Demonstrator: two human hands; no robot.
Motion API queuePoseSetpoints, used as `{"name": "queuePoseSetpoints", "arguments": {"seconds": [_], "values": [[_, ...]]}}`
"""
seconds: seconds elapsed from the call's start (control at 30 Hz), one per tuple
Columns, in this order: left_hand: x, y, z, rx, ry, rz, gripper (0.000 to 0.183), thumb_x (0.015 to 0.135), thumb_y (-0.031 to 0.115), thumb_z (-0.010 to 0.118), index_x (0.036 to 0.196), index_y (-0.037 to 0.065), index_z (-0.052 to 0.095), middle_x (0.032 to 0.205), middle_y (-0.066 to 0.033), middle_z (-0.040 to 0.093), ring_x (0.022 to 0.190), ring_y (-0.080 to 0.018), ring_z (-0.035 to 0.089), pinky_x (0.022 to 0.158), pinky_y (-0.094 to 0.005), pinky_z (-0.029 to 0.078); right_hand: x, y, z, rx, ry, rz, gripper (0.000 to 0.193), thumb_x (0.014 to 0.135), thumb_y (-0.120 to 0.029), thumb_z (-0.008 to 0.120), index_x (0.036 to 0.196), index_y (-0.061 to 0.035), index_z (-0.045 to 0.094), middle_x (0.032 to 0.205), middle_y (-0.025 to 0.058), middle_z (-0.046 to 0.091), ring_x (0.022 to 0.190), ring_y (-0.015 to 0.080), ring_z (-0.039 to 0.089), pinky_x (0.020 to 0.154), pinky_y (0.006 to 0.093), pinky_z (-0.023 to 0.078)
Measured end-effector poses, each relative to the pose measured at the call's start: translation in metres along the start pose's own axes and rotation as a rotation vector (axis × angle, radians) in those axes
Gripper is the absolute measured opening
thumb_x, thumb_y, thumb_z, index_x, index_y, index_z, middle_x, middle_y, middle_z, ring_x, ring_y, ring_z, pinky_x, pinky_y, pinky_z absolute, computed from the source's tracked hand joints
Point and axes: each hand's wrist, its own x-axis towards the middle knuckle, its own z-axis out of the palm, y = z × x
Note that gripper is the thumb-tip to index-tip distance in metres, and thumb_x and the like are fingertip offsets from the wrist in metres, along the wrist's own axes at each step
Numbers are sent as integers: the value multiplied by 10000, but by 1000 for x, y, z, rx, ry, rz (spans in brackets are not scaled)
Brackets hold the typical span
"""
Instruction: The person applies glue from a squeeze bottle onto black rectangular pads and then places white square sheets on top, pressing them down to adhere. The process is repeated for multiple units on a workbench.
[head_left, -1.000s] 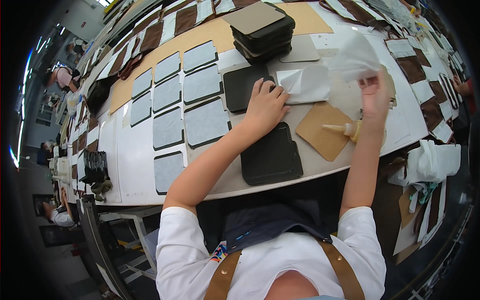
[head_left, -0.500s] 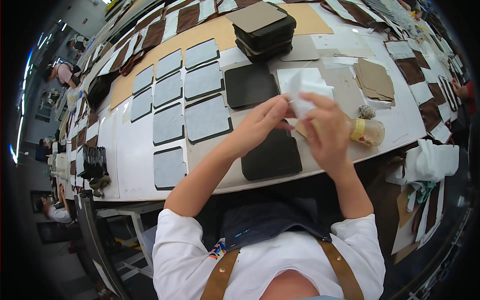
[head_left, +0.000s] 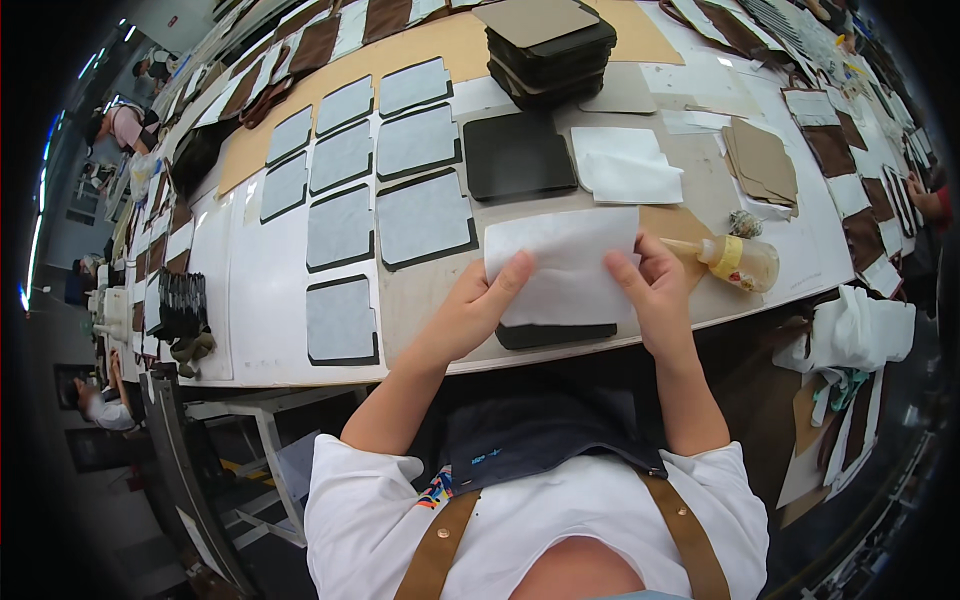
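A thin white sheet is stretched between my two hands. My left hand pinches its left edge, thumb on top; my right hand grips the right edge the same way. Beneath the sheet lies a black panel, mostly hidden, with its near edge showing. Just beyond are another black panel and a small pile of white sheets. To the left, several black-edged panels faced with pale grey-white sheets lie in rows.
A tall stack of black panels with a tan board on top stands at the back. Right of my hands lie a yellow-capped glue bottle and tan card pieces. White cloth hangs beyond the table's right edge. Other people are at the far left.
The white sheet, earlier blurred and held upright between my raised hands, is now spread flat over the near black panel. My hands have moved apart and closer to me.
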Motion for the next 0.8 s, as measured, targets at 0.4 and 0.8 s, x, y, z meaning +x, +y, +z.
{"name": "queuePoseSetpoints", "arguments": {"seconds": [0.4, 0.8], "values": [[-4, -33, 4, -14, 196, 109, 442, 1111, 326, 451, 1323, -16, 635, 958, -18, 697, 816, -56, 608, 732, -222, 498, -19, 9, 4, -136, 54, 130, 133, 979, -90, 685, 1067, 8, 669, 824, -30, 677, 710, -2, 539, 635, 171, 395], [-35, -38, 6, 442, 309, 120, 584, 963, 47, 646, 1520, 81, 474, 720, 13, 530, 626, -72, 416, 590, -227, 380, -24, 22, -4, -462, 104, 117, 122, 946, -107, 712, 977, 1, 666, 731, -60, 549, 647, 28, 373, 594, 207, 313]]}}
